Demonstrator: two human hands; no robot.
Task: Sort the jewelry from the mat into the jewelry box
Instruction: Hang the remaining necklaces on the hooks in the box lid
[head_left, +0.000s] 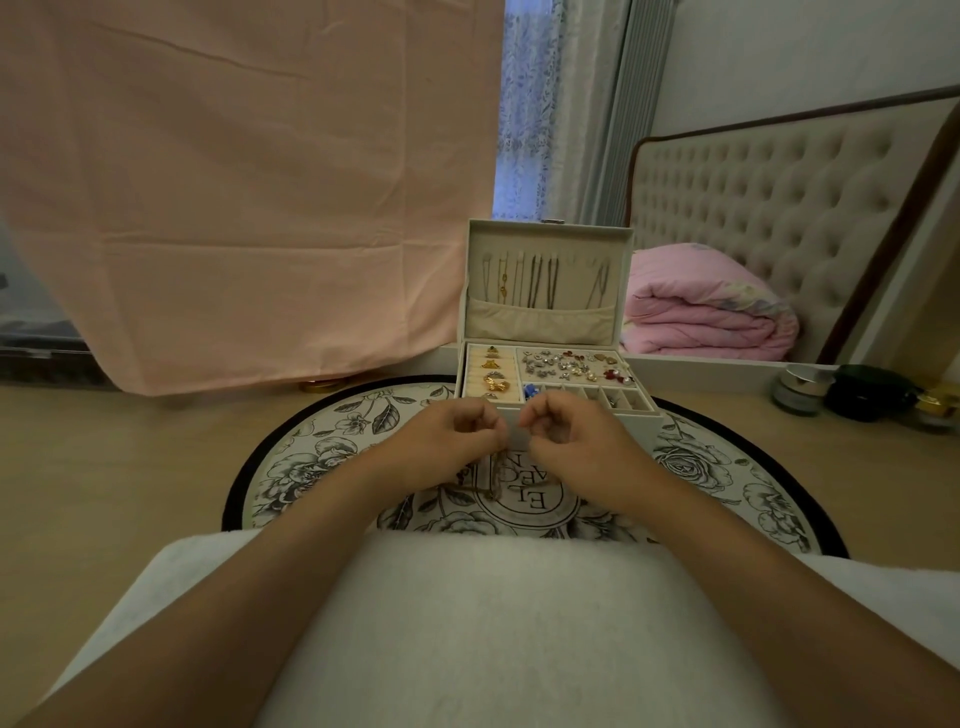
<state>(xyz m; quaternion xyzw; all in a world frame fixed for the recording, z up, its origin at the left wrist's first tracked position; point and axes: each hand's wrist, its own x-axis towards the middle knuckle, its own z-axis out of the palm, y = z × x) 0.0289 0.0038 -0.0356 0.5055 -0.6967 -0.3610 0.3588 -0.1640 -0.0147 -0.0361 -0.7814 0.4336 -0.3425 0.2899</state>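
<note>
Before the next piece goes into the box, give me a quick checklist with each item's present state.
1. Jewelry box lid open: ok.
2. Necklaces hang in the lid, with bare space between them: ok.
3. Ring rolls have free slots: cannot tell.
4. Left hand and right hand pinch a thin chain over the mat: ok.
5. Chain free of tangles: cannot tell.
6. Small front compartments have room: ok, several look empty.
</note>
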